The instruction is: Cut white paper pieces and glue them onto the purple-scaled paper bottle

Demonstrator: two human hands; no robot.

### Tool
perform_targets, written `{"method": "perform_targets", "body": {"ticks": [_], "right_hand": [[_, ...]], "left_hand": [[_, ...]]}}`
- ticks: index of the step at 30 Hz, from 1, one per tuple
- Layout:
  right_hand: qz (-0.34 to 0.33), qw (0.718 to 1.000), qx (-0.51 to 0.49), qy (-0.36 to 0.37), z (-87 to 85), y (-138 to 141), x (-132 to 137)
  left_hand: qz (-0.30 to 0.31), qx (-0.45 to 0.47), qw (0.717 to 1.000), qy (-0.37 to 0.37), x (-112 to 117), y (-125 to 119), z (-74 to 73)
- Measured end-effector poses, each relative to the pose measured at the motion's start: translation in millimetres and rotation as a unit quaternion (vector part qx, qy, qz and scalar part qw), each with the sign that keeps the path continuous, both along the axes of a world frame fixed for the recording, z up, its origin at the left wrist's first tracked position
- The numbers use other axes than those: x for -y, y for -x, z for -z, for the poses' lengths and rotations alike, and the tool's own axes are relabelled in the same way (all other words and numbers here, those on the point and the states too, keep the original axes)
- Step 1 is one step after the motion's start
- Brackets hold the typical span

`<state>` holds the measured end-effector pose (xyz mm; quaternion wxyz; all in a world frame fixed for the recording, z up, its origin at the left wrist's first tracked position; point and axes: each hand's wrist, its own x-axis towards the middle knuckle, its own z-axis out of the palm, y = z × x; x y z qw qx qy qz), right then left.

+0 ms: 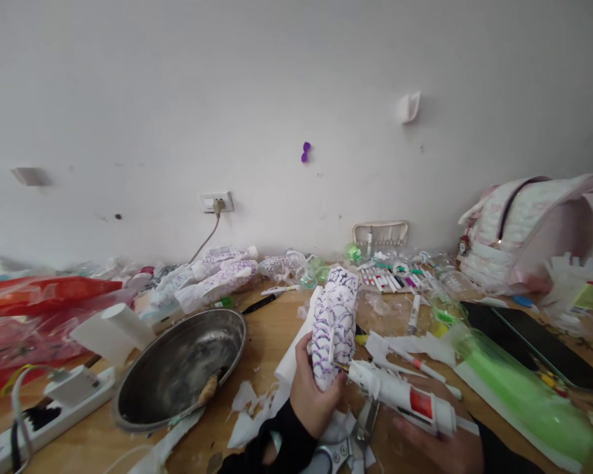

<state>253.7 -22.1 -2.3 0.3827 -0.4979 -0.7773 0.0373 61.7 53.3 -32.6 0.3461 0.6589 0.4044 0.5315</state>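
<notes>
My left hand is wrapped round the lower end of a paper-covered bottle with purple scale marks drawn on it, held tilted up off the wooden table. My right hand grips a white tube with a red label. The tube's nozzle points left at the bottle's base and nearly touches it. Scissors lie on paper scraps just below both hands.
A metal bowl with a brush sits left of my hands. A power strip and red plastic bag lie far left. Markers, similar decorated bottles, a green plastic bottle and a pink backpack crowd the back and right.
</notes>
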Motion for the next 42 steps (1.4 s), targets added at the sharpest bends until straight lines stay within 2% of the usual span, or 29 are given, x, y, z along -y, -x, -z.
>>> {"method": "perform_targets", "body": {"ticks": [5,8,19,22,25,32,38,42], "right_hand": [[-0.056,0.998,0.012,0.023,-17.8,3.3,0.6],[-0.06,0.998,0.006,0.023,-24.6,5.6,-1.0],[-0.005,0.999,0.02,-0.036,-14.9,4.1,-2.1],[-0.016,0.998,0.021,-0.052,-17.4,3.5,-3.3],[-0.032,0.998,0.024,-0.042,-21.0,3.4,-3.9],[-0.017,0.999,0.017,-0.03,-23.3,3.4,-3.4],[-0.044,0.999,0.01,0.001,-29.9,3.8,-4.7],[-0.027,1.0,-0.001,-0.013,-27.6,3.1,-4.0]], "left_hand": [[0.006,-0.047,0.999,0.019,1.8,-1.4,-2.0],[0.0,-0.057,0.998,0.031,2.2,-2.1,-2.1],[0.01,-0.041,0.998,0.04,0.4,-2.4,-1.2],[0.015,-0.027,0.999,0.027,0.4,-2.0,0.9],[0.021,-0.014,1.0,0.018,-0.4,-1.3,2.8],[0.02,-0.004,0.999,0.026,-2.3,-0.1,5.5],[0.023,-0.019,0.999,0.029,0.4,0.2,3.2],[0.02,-0.02,0.999,0.017,1.6,0.1,0.7]]}}
